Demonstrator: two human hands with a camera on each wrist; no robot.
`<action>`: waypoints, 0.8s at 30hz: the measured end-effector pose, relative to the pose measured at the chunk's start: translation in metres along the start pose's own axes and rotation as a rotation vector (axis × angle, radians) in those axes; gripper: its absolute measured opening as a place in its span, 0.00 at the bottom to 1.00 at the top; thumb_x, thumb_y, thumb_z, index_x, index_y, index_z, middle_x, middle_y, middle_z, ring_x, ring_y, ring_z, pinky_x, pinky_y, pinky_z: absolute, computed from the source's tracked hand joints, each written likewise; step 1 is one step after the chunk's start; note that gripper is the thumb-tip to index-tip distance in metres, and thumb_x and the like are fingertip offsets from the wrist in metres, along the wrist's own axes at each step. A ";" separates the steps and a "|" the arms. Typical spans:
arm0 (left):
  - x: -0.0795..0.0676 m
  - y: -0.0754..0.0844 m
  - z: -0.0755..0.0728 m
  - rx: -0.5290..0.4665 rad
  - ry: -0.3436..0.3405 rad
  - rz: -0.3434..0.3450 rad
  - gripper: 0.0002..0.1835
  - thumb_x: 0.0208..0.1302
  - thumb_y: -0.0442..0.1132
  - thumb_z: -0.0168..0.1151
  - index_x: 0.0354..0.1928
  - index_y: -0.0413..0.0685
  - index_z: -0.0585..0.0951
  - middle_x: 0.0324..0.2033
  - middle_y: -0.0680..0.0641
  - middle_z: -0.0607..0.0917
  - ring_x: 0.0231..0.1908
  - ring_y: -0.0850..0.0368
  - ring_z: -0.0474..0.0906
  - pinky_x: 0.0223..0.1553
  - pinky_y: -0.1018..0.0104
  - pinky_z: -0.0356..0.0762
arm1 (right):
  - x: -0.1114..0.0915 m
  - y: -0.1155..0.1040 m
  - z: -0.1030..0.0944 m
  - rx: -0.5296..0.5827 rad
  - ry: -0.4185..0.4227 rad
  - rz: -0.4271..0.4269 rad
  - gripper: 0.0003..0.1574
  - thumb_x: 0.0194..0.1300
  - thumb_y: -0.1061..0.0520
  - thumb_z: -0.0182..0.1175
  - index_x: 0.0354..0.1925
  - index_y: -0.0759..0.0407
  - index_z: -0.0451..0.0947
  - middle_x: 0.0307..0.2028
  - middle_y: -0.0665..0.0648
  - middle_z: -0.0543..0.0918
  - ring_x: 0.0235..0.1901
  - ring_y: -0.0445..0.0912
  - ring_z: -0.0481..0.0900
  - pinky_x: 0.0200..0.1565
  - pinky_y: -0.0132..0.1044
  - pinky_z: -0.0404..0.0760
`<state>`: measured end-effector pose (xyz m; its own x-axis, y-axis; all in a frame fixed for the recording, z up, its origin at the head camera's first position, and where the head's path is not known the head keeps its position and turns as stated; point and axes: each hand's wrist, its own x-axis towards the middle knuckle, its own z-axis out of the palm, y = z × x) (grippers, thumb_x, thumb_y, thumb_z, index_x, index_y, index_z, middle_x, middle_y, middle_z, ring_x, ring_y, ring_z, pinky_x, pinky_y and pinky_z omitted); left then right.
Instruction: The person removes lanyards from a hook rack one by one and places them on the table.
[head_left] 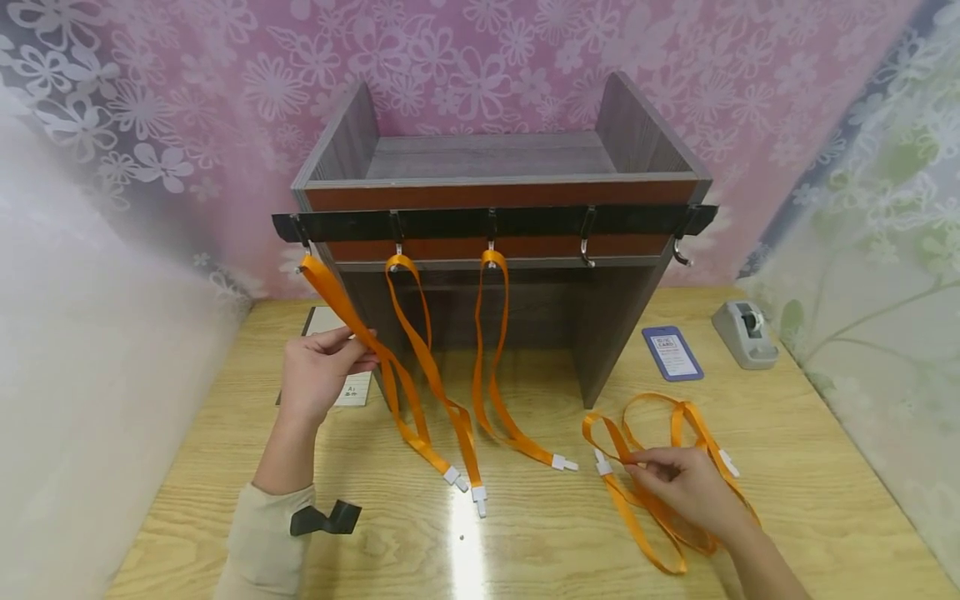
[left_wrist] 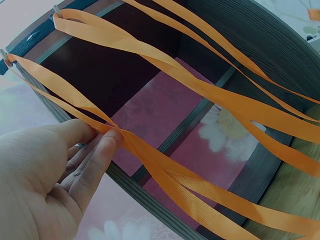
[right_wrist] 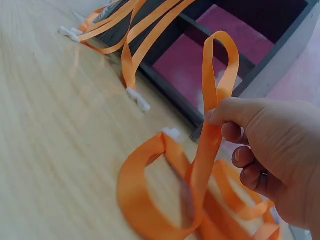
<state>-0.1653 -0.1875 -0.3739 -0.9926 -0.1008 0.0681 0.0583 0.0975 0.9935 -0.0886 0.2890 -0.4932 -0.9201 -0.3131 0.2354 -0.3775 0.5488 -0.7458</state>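
Note:
My left hand (head_left: 318, 371) pinches the orange lanyard (head_left: 330, 287) that hangs by its loop from the leftmost hook. Two more orange lanyards hang on the hooks beside it, one on the second hook (head_left: 399, 250) and one on the middle hook; their white clips (head_left: 560, 462) lie on the table. At the right, my right hand (head_left: 686, 483) pinches another orange lanyard (right_wrist: 210, 135) between thumb and forefinger, its loop end standing up above the fingers. Beneath that hand, further orange straps (head_left: 697, 425) lie in a loose heap with white clips.
A grey wooden shelf unit (head_left: 495, 162) carries a black hook rail (head_left: 540, 221); the two right hooks (head_left: 587, 252) are bare. Behind the right side lie a blue-framed ID card holder (head_left: 672, 353) and a grey tape dispenser (head_left: 746, 335). A paper (head_left: 354, 389) lies partly behind my left hand.

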 end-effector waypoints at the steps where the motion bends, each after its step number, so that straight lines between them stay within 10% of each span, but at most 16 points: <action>1: 0.000 0.000 0.000 0.000 0.000 -0.002 0.19 0.68 0.38 0.65 0.54 0.30 0.83 0.26 0.60 0.90 0.28 0.62 0.88 0.37 0.67 0.90 | -0.002 0.002 0.001 -0.005 0.006 0.012 0.08 0.58 0.71 0.69 0.37 0.64 0.88 0.26 0.52 0.86 0.21 0.30 0.73 0.18 0.26 0.77; 12: 0.001 -0.002 -0.001 -0.010 0.004 0.002 0.20 0.67 0.38 0.66 0.54 0.29 0.82 0.27 0.58 0.90 0.28 0.62 0.89 0.37 0.66 0.90 | -0.012 0.018 0.013 0.036 0.030 0.136 0.06 0.61 0.59 0.71 0.39 0.53 0.89 0.21 0.44 0.84 0.16 0.31 0.70 0.14 0.28 0.74; 24: 0.001 -0.001 0.000 -0.018 0.006 0.011 0.19 0.68 0.36 0.64 0.55 0.29 0.82 0.27 0.58 0.90 0.28 0.62 0.89 0.37 0.66 0.90 | -0.002 0.019 0.012 0.003 0.035 0.067 0.13 0.60 0.60 0.72 0.45 0.60 0.89 0.24 0.45 0.85 0.18 0.31 0.72 0.16 0.26 0.75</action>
<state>-0.1663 -0.1877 -0.3748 -0.9912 -0.1057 0.0795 0.0711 0.0813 0.9941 -0.0933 0.2910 -0.5154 -0.9464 -0.2487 0.2062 -0.3148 0.5656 -0.7623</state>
